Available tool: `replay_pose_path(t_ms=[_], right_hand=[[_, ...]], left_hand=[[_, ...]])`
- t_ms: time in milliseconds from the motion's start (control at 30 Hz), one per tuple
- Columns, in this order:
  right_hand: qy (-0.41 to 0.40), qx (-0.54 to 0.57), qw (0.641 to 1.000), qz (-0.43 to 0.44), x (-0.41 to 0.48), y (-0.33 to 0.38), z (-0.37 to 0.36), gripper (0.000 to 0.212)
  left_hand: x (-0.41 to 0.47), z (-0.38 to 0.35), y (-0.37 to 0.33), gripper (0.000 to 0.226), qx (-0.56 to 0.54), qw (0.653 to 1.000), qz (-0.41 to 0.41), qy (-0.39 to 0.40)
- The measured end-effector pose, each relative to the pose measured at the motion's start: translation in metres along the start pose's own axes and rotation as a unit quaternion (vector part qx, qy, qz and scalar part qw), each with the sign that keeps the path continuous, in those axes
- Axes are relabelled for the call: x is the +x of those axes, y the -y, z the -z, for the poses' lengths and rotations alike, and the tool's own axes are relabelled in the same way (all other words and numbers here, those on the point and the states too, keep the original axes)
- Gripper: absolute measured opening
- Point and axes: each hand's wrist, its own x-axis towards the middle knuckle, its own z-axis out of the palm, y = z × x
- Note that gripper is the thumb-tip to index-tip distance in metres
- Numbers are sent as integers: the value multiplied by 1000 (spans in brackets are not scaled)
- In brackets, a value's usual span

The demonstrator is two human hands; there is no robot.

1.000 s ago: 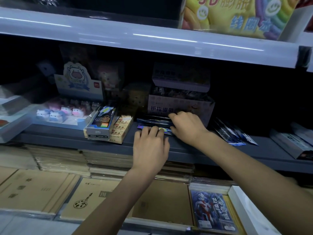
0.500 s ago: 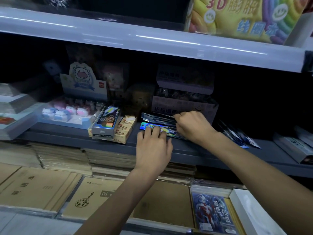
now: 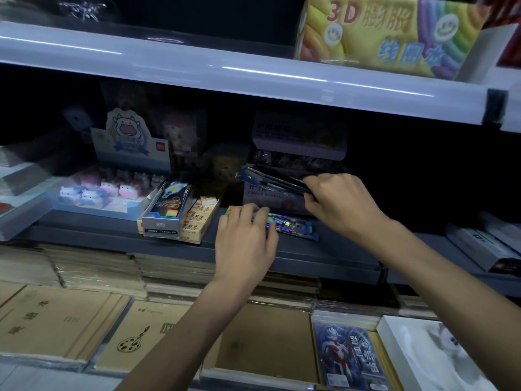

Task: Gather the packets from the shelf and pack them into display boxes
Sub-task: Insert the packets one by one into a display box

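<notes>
**On the shelf, before the box: packets being gathered**

A sheaf (image 3: 272,179) of dark, glossy packets is held just in front of the box (image 3: 265,195), level with its upper edge. The right hand (image 3: 335,204) pinches its right end, fingers and thumb curled round it. One holographic packet (image 3: 293,225) lies flat on the shelf (image 3: 324,255) below the box front. The left hand (image 3: 245,241) rests on the packet's left end, fingers nearly straight, gripping nothing. Left of the box stand a pen carton (image 3: 166,210) and, further left, a tray of cow erasers (image 3: 93,193).

Step in hand, as judged: gathering, with packing not yet begun. The next move calls for getting a thumb beneath the last packet and squaring it with the sheaf, which fans loosely and could shed one. Whether this box is the one to fill cannot be told.

One second earlier both hands lay low on the stack. The right has since lifted its share clear, while the left stays down.
</notes>
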Motion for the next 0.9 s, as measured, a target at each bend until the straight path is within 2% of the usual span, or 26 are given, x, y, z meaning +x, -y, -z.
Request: replay_pose_path(t_ms=[67,100,133,167,233,267,333,400,467,533,700,800,900], right_hand=[[-23,24,999,-10,-9,-1,6,13],[-32,44,998,-22,-14,1,10,18],[-41,70,996,-37,-20,2,13,23],[-51,99,992,-51,-26,4,17,26],[-65,162,982,-71,-38,13,26,17],[-66,192,976,-76,-43,19,29,9],[-59,230,968,-81,-53,33,34,7],[-58,227,969,-83,-61,43,32,12],[-62,214,971,-90,-66,47,26,11],[-56,235,964,-109,-69,47,22,10],[-38,214,968,-124,-81,48,9,28],[-32,178,974,-135,-92,50,5,43],[-22,233,961,-147,-101,47,4,61]], left_hand=[[0,9,-8,44,-118,992,32,-20],[0,16,-13,47,-209,976,67,-13],[0,23,-20,53,-316,942,110,6],[0,31,-28,62,-428,891,151,34],[-1,44,-42,72,-595,775,192,87],[-2,47,-48,67,-646,733,191,99],[-1,47,-56,51,-698,682,197,97],[2,42,-60,46,-726,649,210,81],[5,37,-64,49,-733,641,220,61],[7,36,-72,50,-726,649,221,48],[8,27,-93,20,-704,654,271,49],[8,20,-100,13,-709,633,304,59],[11,14,-103,20,-727,606,317,62]])
